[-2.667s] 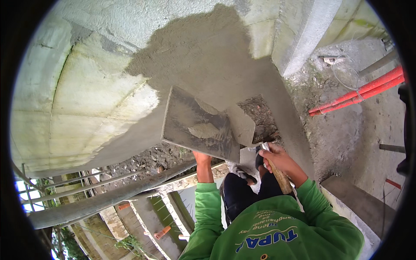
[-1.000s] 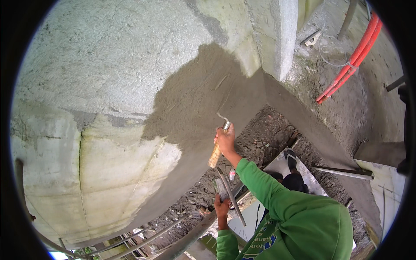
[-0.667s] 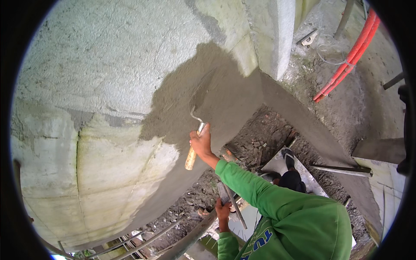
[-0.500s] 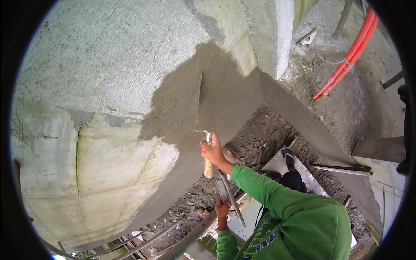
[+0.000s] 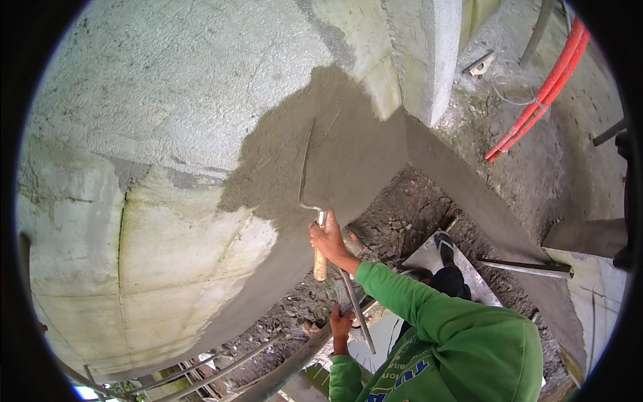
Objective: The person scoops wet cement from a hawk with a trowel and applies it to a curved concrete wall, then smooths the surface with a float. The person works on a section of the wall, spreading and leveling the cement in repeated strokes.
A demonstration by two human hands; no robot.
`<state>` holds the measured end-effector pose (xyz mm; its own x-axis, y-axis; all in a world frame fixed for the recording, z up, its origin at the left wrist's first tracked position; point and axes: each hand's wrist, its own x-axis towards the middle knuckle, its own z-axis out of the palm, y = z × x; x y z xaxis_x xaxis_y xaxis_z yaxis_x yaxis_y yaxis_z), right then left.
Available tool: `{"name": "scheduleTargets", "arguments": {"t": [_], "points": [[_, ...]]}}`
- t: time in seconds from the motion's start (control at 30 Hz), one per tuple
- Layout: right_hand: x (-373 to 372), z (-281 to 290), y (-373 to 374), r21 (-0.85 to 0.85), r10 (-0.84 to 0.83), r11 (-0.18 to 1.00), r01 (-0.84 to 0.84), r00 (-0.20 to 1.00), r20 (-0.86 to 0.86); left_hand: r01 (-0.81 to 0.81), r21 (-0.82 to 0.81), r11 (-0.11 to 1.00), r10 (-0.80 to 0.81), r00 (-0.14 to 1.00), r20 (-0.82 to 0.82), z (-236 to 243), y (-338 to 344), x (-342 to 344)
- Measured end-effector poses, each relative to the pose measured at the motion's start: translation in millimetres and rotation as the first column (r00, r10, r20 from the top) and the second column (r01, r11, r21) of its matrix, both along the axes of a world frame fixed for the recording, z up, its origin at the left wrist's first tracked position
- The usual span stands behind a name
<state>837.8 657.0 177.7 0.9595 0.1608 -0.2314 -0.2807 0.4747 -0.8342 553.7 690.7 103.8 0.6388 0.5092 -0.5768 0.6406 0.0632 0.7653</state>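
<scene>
My right hand (image 5: 327,238) is closed around the wooden handle of a trowel (image 5: 321,264). Its thin metal blade shows nearly edge-on against a patch of wet grey mortar (image 5: 355,144) on the pale wall. Lower down, my left hand (image 5: 342,323) grips a flat grey tool (image 5: 362,315), also seen nearly edge-on; its exact kind I cannot tell. Both arms wear green sleeves. Smooth mortar runs along the wall's lower part and round the corner onto the adjoining face (image 5: 462,174).
Red flexible pipes (image 5: 539,104) stand at upper right, with a small tool (image 5: 481,63) beside them. Below the wall lies rough dark soil (image 5: 402,201). One sandalled foot (image 5: 445,248) rests on a pale board (image 5: 479,281). Pipes (image 5: 295,372) cross at the bottom.
The trowel blade has come slightly down the mortar and turned a little, and its handle has shifted slightly. My left hand still holds the grey tool, whose angle differs slightly.
</scene>
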Motion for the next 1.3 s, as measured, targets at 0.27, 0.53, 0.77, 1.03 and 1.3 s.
{"name": "scheduleTargets", "arguments": {"t": [0.27,0.53,0.77,1.03,1.3], "points": [[73,8,-21,0.235,-0.148,0.947,0.219,0.947,-0.285,-0.068,-0.067,0.995,0.072,0.996,0.055,-9,12,-10],[-14,48,47,0.23,0.013,0.973,-0.006,0.999,-0.029,-0.051,-0.02,0.998,0.051,0.999,0.013,-4,7,-10],[3,8,-1,0.298,-0.124,0.944,0.143,0.989,-0.083,-0.069,-0.015,0.997,0.069,0.998,0.012,-1,16,-16],[13,49,54,0.192,-0.119,0.976,0.107,0.992,0.052,-0.139,-0.061,0.988,0.14,0.99,0.009,5,-5,-7],[20,13,8,0.243,-0.135,0.959,0.149,0.988,-0.072,-0.038,0.027,0.999,0.037,0.999,0.028,-4,0,-4]]}}
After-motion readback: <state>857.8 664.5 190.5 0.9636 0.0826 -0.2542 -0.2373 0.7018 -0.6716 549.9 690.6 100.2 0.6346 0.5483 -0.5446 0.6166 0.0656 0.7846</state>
